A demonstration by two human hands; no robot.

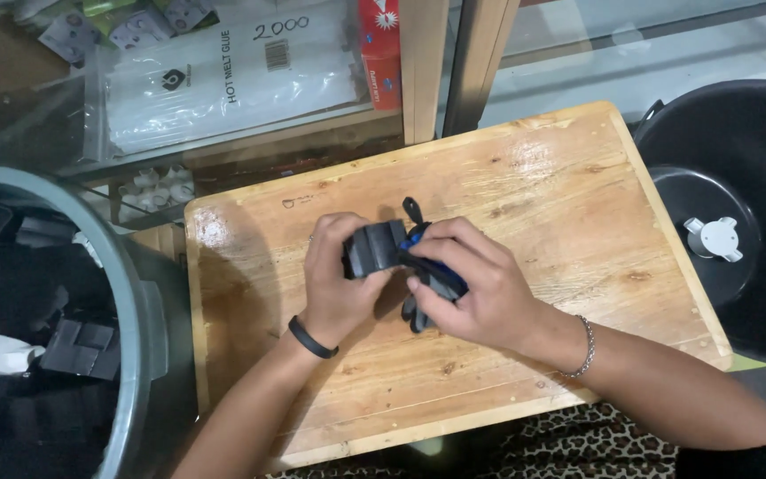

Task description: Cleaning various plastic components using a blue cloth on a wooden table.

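At the middle of the wooden counter (525, 177), both hands (339, 284) (472, 284) pinch with their fingers a black part (374, 248), between the grey bin (130, 355) at left and the black tub (755, 133) at right.

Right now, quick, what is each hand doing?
Left hand: closed around the dark grey plastic block.
Right hand: closed on the blue and black part next to that block.

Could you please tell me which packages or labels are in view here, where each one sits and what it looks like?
Clear plastic bag: on the glass shelf, upper left; flat, filled with whitish sticks, dark print and a barcode label.
Red carton: right of that bag, against the wooden post; upright, red with white and blue marks.
Small blister packs: top left corner; grey, partly cut off.
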